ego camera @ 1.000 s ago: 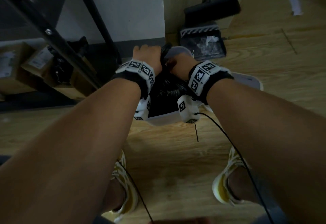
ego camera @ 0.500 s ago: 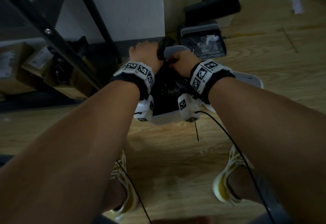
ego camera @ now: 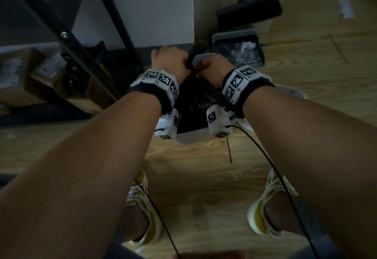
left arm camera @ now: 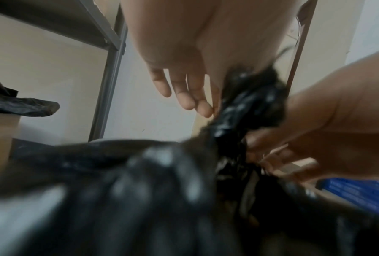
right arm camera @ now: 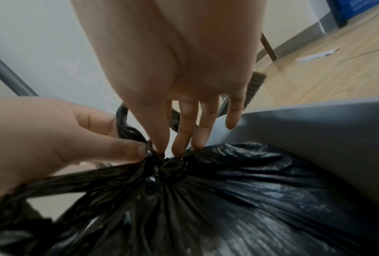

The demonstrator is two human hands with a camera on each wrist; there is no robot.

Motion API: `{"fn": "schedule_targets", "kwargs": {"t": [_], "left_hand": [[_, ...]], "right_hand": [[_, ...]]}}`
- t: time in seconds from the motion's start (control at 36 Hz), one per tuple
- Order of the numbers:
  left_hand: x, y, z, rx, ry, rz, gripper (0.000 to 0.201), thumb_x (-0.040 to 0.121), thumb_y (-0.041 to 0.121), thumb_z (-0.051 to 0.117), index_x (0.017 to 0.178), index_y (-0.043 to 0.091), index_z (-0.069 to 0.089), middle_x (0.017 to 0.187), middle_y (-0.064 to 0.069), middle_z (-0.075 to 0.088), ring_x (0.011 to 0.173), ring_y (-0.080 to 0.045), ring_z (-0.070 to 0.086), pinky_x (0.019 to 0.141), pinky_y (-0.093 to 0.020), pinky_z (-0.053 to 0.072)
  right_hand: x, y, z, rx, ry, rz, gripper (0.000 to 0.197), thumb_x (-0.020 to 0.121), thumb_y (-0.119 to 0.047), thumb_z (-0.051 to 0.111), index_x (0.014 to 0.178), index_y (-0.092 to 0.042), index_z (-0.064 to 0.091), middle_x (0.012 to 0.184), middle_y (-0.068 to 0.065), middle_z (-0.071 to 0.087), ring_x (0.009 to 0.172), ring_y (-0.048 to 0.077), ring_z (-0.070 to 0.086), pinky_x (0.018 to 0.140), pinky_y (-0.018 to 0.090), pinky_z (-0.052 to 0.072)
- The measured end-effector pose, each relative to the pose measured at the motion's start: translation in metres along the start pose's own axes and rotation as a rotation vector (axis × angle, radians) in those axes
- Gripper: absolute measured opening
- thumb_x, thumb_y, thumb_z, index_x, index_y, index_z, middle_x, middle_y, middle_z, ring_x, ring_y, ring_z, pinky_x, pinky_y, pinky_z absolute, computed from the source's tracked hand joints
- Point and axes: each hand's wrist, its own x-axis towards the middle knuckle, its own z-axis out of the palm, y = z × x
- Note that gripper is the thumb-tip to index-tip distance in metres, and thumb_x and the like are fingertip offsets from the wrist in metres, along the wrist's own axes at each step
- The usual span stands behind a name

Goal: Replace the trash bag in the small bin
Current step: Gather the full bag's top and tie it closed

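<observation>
- Here, the crinkled black plastic trash bag (ego camera: 201,103) sits inside the small pale plastic bin (ego camera: 190,139) on the wood-grain floor (ego camera: 204,177), its top gathered into a twisted neck at the bin's far edge.
- The left hand (ego camera: 170,59) is closed on that neck from the left; in the right wrist view its thumb and a finger pinch the knot, with a black strand of bag running back under the palm.
- The right hand (ego camera: 212,68) meets it from the right: thumb and 2 fingertips (right arm camera: 177,147) press into the same knot, while the little finger stands free above the bin's grey rim.
- A loop of black plastic rises just behind the knot, between the 2 hands.
- The left wrist view is blurred; it shows the bag's neck dark between both hands, little more.
- Both wrists wear bands with black-and-white square markers (ego camera: 163,79).
- Beyond the bin, a dark dustpan with a comb edge (ego camera: 236,50) lies against the wall, holding crumpled scraps.
- To the left stands a black metal shelf frame (ego camera: 67,36) with brown cardboard boxes (ego camera: 47,71) beneath.
- 2 yellow-and-white shoes (ego camera: 271,203) are planted on the floor near the camera.
</observation>
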Motion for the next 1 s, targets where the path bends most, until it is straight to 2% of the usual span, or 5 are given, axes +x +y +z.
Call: {"fn": "schedule_targets", "kwargs": {"t": [0.25,0.36,0.56,0.69,1.0], "left_hand": [[-0.003,0.004,-0.016,-0.114,-0.172,-0.242,0.026,0.080,0.043,0.066,0.069,0.022,0.056,0.109,-0.006,0.067,0.109,-0.025,0.060,0.098,-0.034,0.039],[-0.015,-0.005,-0.017,-0.205,-0.240,-0.344,0.027,0.082,0.031,0.063,0.060,0.019,0.051,0.108,-0.008,0.069,0.109,-0.027,0.061,0.095,-0.033,0.043],[-0.028,-0.022,-0.019,-0.312,-0.381,-0.390,0.040,0.075,0.030,0.076,0.102,0.002,0.069,0.105,-0.015,0.069,0.102,-0.029,0.065,0.072,-0.027,0.041],[-0.030,-0.023,-0.017,-0.353,-0.521,-0.373,0.030,0.093,0.022,0.061,0.072,0.003,0.051,0.074,-0.019,0.043,0.098,-0.026,0.057,0.059,-0.018,0.038],[-0.039,-0.044,-0.029,-0.592,-0.147,-0.455,0.039,0.080,0.014,0.061,0.118,0.010,0.054,0.121,-0.012,0.058,0.109,-0.029,0.057,0.091,-0.036,0.047]], "right_hand": [[0.001,-0.012,0.008,-0.445,0.015,0.117,0.037,0.097,-0.020,0.043,0.133,-0.015,0.053,0.139,0.009,0.050,0.131,0.029,0.044,0.111,0.042,0.028],[-0.007,-0.001,0.018,-0.717,0.243,-0.062,0.034,0.095,-0.019,0.046,0.125,-0.008,0.054,0.131,0.016,0.051,0.121,0.033,0.047,0.106,0.047,0.028],[-0.017,0.004,0.012,-0.799,0.037,0.061,0.047,0.097,-0.021,0.045,0.143,-0.012,0.038,0.150,0.013,0.032,0.138,0.033,0.031,0.116,0.056,0.015],[-0.018,0.004,0.013,-0.697,0.072,0.065,0.036,0.097,-0.014,0.045,0.132,-0.007,0.051,0.137,0.017,0.046,0.130,0.035,0.041,0.114,0.053,0.022],[-0.031,-0.014,-0.001,-0.320,0.090,0.021,0.033,0.084,-0.017,0.052,0.115,-0.020,0.063,0.119,0.007,0.063,0.113,0.029,0.058,0.098,0.043,0.047]]}}
